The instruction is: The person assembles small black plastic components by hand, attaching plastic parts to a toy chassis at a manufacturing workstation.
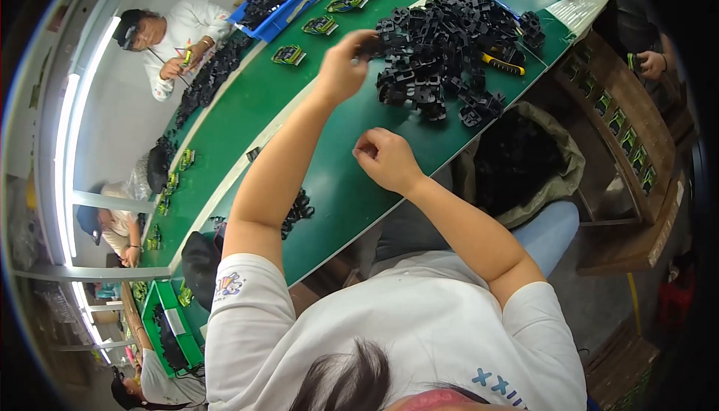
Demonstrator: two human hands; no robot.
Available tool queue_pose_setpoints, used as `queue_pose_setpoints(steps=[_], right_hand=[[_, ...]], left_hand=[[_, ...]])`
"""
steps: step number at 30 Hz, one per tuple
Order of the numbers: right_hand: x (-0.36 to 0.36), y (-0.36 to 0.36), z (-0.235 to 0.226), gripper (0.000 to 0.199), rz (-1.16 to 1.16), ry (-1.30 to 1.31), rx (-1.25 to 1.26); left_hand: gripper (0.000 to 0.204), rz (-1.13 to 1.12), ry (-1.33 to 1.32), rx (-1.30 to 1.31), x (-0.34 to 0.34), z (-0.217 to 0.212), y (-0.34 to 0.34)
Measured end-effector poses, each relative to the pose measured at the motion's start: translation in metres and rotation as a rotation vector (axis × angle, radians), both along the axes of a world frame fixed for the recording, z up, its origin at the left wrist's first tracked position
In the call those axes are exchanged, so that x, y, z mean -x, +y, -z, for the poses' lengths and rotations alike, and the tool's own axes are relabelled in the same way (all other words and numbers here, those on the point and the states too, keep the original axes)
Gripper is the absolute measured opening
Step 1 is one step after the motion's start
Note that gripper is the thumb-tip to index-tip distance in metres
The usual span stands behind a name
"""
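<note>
Green bench, glossy black clips, left hand

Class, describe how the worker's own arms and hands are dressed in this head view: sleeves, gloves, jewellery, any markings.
Both forearms are bare from a white short-sleeved T-shirt. The left sleeve carries a small multicoloured print; blue lettering sits near the lower hem. The left hand and right hand wear no gloves, and no watch, ring or bracelet is visible.

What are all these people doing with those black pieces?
A person in a white shirt sits at a long green table. Their left hand reaches into a big pile of black plastic parts, pinching one. Their right hand is curled closed over the table. Other people work further along.
</note>
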State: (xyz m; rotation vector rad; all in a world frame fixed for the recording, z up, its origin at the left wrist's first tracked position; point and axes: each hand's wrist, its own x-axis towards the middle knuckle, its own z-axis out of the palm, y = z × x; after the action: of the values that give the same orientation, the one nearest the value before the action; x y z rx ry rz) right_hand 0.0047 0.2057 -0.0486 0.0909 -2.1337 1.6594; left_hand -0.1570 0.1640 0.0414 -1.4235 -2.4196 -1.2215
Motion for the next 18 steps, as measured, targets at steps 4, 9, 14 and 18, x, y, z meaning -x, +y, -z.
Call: queue_pose_setpoints(steps=[4, 9, 14, 18], right_hand=[[0.000, 0.001, -0.002, 0.014, -0.014, -0.023, 0.090], [0.004, 0.010, -0.003, 0.049, -0.020, -0.004, 0.459], [0.017, 0.007, -0.049, 0.049, -0.138, -0.159, 0.437], [0.026, -0.006, -0.058, 0.044, -0.392, -0.241, 0.441]], left_hand=[[0.040, -0.023, -0.908, -0.533, 0.000, -0.024, -0.050], [0.039, 0.003, -1.075, -0.534, -0.035, -0.021, -0.103], [0.044, -0.059, -0.960, -0.344, -0.075, -0.005, -0.128], [0.039, -0.051, -0.853, -0.223, -0.091, -0.004, -0.142]])
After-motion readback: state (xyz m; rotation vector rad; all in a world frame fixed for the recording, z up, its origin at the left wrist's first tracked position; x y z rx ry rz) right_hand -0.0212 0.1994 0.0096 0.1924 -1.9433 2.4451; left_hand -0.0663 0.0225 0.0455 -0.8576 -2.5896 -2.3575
